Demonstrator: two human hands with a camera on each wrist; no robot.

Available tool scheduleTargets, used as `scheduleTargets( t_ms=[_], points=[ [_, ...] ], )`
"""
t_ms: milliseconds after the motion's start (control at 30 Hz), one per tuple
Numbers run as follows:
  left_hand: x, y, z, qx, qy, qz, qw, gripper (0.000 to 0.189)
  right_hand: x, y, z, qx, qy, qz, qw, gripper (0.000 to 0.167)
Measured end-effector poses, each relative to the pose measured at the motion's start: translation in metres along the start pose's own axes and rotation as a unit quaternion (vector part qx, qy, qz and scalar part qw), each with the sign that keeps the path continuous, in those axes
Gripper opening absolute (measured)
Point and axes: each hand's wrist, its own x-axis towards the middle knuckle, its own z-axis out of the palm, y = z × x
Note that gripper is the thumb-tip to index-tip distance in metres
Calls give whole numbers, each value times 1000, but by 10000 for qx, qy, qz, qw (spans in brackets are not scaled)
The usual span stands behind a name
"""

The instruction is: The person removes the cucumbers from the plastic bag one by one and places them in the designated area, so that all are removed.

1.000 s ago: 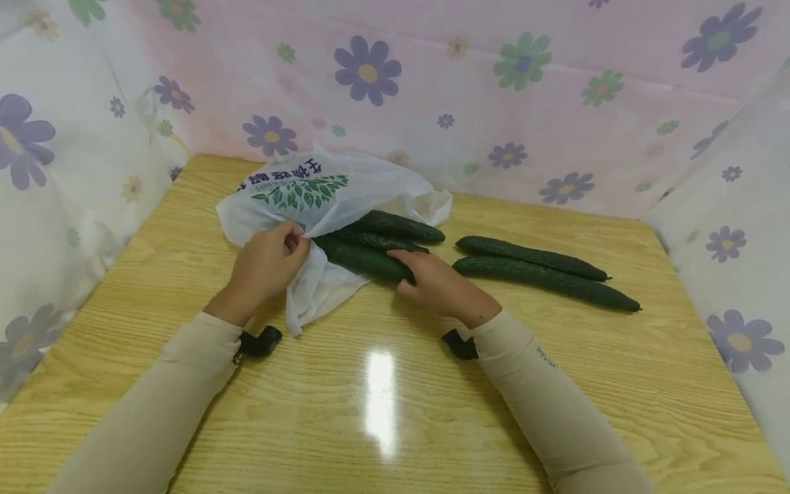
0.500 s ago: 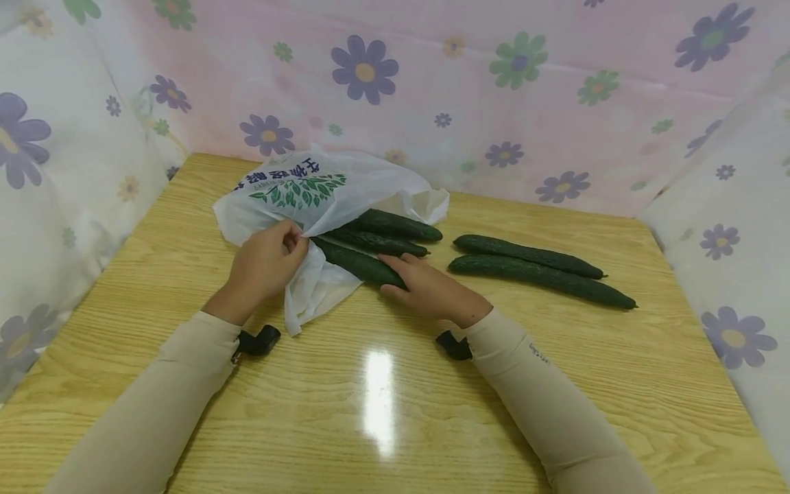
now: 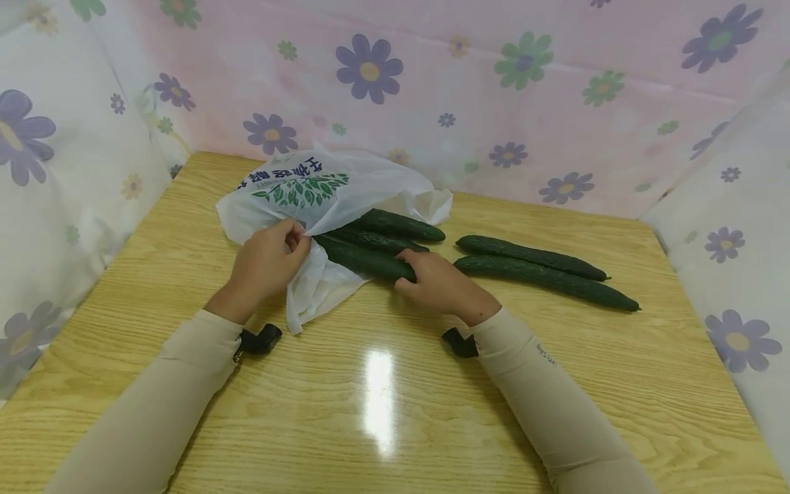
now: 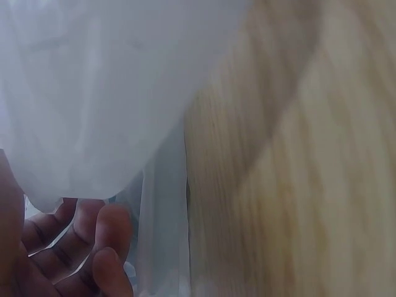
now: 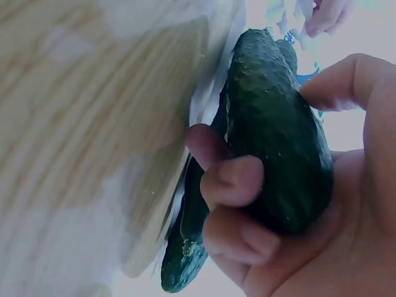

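Note:
A white plastic bag (image 3: 382, 175) with green leaf print lies on its side toward the back left of the table, its mouth facing right. My left hand (image 3: 265, 264) pinches the edge of that mouth; in the left wrist view, thin film (image 4: 105, 93) hangs over the curled fingers (image 4: 113, 229). My right hand (image 3: 443, 287) grips the free end of the front cucumber (image 3: 361, 261), whose other end is inside the bag. The right wrist view has fingers and thumb around this bumpy dark green cucumber (image 5: 272, 117). Two more cucumbers (image 3: 401, 224) stick partly out of the bag behind it.
To the right of my right hand, two cucumbers lie side by side, the rear one (image 3: 531, 257) and the front one (image 3: 555, 283). The wooden table (image 3: 308, 412) is bordered by flowered curtains (image 3: 432, 75) at the back and both sides.
My right hand shifted slightly left along the cucumber, then back right, its fingers now curled round the end. The left hand keeps its hold on the bag, which has barely moved.

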Motion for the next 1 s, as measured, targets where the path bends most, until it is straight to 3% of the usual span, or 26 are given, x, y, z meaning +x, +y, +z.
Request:
scheduleTargets(
  t_ms=[100, 233, 400, 633, 1000],
  points=[
    [0, 1, 0, -5, -12, -23, 10000, 20, 0, -1, 1, 124, -130, 157, 9997, 57],
    [0, 2, -1, -5, -13, -23, 10000, 20, 1, -3, 3, -223, -78, 298, 9993, 63],
    [0, 2, -1, 16, -5, -12, 10000, 20, 0, -4, 4, -765, 311, 476, 9954, 77],
    [0, 2, 1, 27, 3, -22, 10000, 20, -6, 4, 2, -934, 949, 338, 9905, 73],
    [-1, 2, -1, 46, 28, -28, 10000, 19, -29, 30, -8, -415, 1556, 7, 9870, 64]
  ],
)
